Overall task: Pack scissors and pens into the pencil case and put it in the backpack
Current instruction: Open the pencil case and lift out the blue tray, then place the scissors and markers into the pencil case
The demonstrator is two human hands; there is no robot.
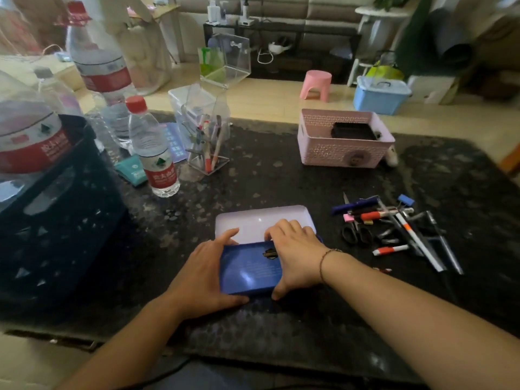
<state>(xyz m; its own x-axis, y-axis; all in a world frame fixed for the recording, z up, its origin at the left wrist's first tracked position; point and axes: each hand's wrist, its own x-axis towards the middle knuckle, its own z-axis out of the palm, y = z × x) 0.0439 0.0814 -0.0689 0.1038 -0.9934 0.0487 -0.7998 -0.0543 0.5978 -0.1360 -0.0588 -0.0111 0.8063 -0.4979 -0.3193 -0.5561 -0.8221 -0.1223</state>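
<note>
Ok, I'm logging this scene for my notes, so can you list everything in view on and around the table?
pencil case: one, blue, open with pale inside, table's near middle
scissors: one, black handles, right of the case
pens: loose pile, mixed colours, right side
basket: one, pink, far right of table
clear holder: one, pens inside, far middle
water bottles: several, red caps and labels, left
crate: one, dark, left edge
stool: one, pink, on the floor
storage box: one, blue, on the floor
left hand: on the case's left end
right hand: on the case's right side
</note>
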